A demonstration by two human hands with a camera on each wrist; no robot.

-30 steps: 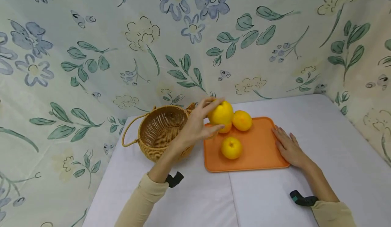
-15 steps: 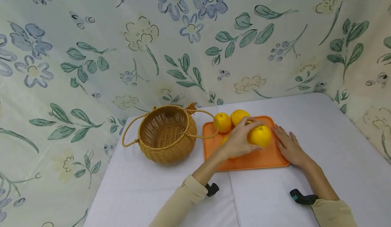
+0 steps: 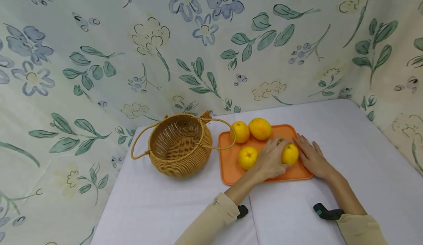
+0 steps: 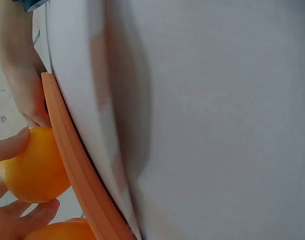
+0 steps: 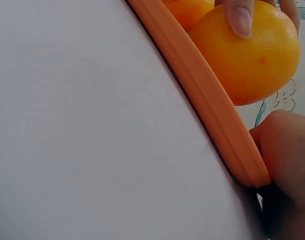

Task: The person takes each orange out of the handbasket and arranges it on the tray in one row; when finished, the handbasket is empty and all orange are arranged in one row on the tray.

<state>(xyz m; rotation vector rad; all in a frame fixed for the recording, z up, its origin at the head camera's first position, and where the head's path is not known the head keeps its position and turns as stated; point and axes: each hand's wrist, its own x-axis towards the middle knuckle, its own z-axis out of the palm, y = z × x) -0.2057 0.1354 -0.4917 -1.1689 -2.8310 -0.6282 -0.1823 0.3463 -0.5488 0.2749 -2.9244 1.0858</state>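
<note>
In the head view my left hand (image 3: 272,159) holds an orange (image 3: 290,154) by its sides, over the right part of the orange tray (image 3: 228,171). The left wrist view shows thumb and fingers on opposite sides of that orange (image 4: 37,167); I cannot tell whether it touches the tray. My right hand (image 3: 314,158) rests along the tray's right edge with its fingers extended. Left of my left hand, another orange (image 3: 248,158) sits on the tray. Two more oranges, one at the back left (image 3: 240,132) and one beside it (image 3: 260,128), lie at the tray's far side.
A round wicker basket (image 3: 180,166) stands left of the tray, its right handle (image 3: 228,147) reaching over the tray's left edge. White cloth (image 3: 158,208) covers the table, and a floral curtain (image 3: 198,54) hangs behind.
My left hand has carried the orange from the tray's far left, near the basket, to its right part and lowered it. The right hand stays on the tray's edge.
</note>
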